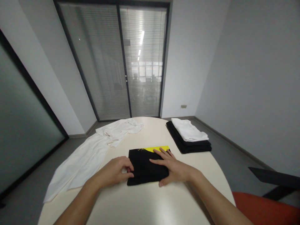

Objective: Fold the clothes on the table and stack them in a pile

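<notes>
The rounded, pale worktop carries a spread white cloth left, a black-and-yellow cloth mid-way, folded black cloths right.

The black cloth is matt and soft-looking, fairly smooth across its face; its yellow patch looks flat and breaks into specks at one end. The white cloth nearby is thin, dull and rumpled. Over on the black pile, I see matt fabric under an equally dull white top layer. The surface is smooth, glossy enough to throw back a pale glare. Across the room, the doors are shiny glass in dark, metal-looking frames. The walls look smooth and matt, the chair's red seat dull.
</notes>
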`<state>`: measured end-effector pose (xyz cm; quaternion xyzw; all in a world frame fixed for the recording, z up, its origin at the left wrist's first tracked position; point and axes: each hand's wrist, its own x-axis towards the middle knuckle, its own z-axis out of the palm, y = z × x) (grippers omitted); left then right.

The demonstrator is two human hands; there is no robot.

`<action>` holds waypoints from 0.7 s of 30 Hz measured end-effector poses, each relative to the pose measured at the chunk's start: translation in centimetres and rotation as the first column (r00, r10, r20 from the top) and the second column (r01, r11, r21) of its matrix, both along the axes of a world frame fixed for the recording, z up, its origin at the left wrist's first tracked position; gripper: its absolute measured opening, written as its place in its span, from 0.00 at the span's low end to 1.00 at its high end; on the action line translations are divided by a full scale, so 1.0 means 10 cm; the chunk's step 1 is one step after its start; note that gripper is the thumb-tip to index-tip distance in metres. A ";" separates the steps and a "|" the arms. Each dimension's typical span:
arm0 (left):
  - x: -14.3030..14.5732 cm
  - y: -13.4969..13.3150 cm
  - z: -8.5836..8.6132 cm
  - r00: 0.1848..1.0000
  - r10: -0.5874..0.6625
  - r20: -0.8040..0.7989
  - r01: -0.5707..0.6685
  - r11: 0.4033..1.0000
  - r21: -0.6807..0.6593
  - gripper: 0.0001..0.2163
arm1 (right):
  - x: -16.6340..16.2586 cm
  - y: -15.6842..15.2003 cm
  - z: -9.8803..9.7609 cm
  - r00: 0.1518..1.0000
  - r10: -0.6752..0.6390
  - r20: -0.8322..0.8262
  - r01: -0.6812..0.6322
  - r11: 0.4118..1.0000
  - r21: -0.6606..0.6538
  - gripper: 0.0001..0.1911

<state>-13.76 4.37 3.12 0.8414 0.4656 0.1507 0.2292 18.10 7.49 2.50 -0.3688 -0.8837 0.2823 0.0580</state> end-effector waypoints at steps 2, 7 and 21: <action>0.01 -0.01 0.03 0.999 0.025 0.023 -0.025 0.999 -0.027 0.07 | 0.01 -0.02 0.04 1.000 -0.005 -0.006 0.005 1.000 -0.001 0.43; 0.01 -0.04 0.03 0.995 -0.017 0.097 0.029 0.991 -0.130 0.09 | 0.15 -0.05 0.07 0.999 -0.047 0.000 0.047 0.999 0.009 0.32; 0.20 -0.25 0.06 0.988 -0.001 -0.153 -0.002 1.000 -0.017 0.14 | 0.07 -0.21 0.23 0.981 -0.162 0.105 0.149 0.981 0.120 0.15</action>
